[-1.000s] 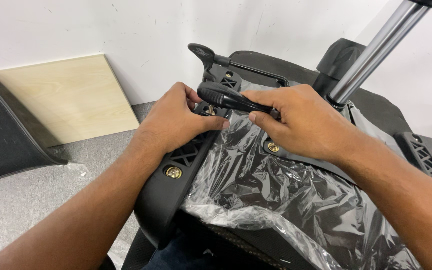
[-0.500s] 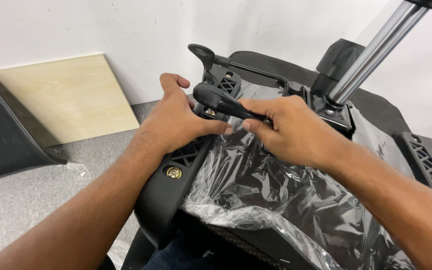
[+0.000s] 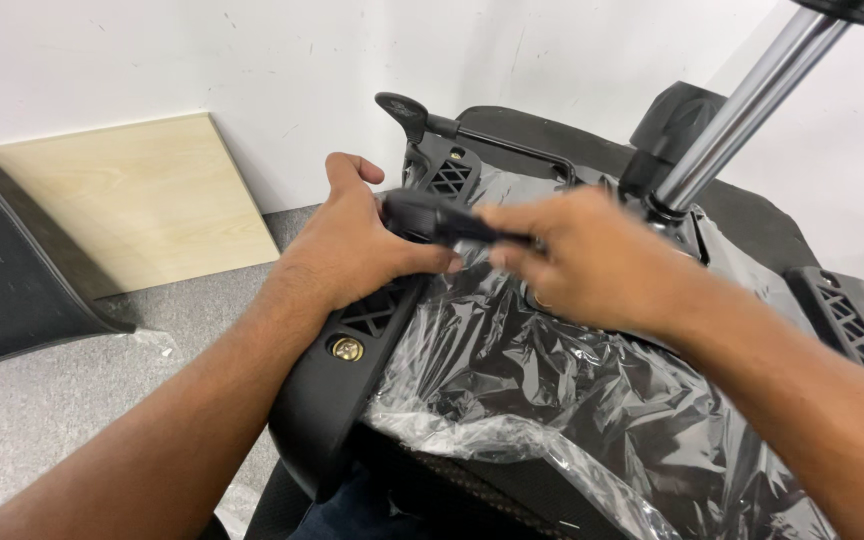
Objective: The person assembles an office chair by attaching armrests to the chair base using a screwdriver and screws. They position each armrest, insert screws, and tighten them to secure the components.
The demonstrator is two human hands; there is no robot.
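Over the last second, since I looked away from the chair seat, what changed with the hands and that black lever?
The right hand slid off the black lever, back toward the chrome post, now blurred. The left hand shifted from gripping under the lever to bracing beside it, thumb raised. The plastic-wrapped seat, wooden board and mesh panel stayed put.

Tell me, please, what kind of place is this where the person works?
Probably an office or workroom where furniture is being assembled. Both hands work on an upturned chair seat wrapped in clear plastic, its metal gas column sticking up. A pale wooden board leans on the white wall above grey carpet.
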